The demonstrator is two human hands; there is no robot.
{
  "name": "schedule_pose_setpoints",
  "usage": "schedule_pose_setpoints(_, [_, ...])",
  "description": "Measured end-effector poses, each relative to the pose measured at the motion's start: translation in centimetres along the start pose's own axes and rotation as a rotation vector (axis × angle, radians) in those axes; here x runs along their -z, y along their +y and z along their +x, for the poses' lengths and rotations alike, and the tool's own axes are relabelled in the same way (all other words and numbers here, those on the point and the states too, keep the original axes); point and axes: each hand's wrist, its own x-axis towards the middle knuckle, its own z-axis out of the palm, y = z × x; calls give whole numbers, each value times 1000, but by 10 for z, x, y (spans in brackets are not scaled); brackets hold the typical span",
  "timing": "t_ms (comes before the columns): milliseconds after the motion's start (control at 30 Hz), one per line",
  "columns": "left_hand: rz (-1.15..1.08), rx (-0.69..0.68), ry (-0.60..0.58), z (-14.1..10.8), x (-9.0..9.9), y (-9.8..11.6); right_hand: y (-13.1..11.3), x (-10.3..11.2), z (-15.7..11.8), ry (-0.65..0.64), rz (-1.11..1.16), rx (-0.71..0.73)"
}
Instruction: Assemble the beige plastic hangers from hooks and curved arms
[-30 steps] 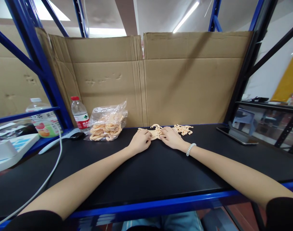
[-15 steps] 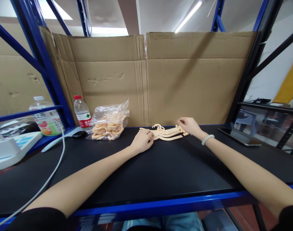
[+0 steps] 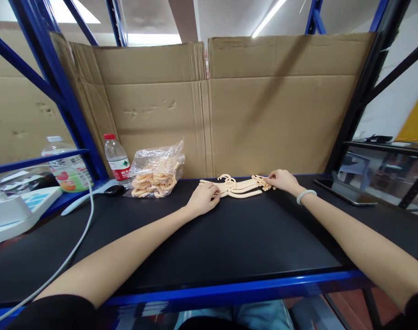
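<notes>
Over by the desk's (image 3: 229, 238) far edge, the left hand (image 3: 204, 198) presses curled fingers on the pale plastic hangers (image 3: 238, 187), while the right hand (image 3: 281, 179) pinches their other end.

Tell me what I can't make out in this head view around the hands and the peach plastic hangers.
- Left hand: its fingers cover the left ends of the hangers, so the grip is unclear.
- Right hand: it covers part of the small pile of pieces; too small to count or identify.
- Clear bag: crinkled, glaring plastic blurs its contents.
- Water bottle: label print too small to read.
- Phone: screen seen edge-on, dark.
</notes>
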Motion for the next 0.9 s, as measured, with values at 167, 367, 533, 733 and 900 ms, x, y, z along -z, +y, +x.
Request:
schedule_pose_setpoints(167, [-4, -4, -26, 0, 1, 1, -6, -7, -5, 19, -83, 18])
schedule_pose_setpoints(367, [-9, 6, -53, 0, 2, 1, -8, -10, -5, 66, -80, 8])
schedule_pose_setpoints(533, [-41, -7, -57, 0, -1, -1, -7, -12, -4, 94, -42, -3])
schedule_pose_setpoints(733, [-109, 9, -53, 0, -4, -4, -5, -14, -2, 117, 142, -43])
schedule_pose_setpoints(900, [-124, 33, -43, -1, -3, -3, -2, -12, 2, 184, 415, -113])
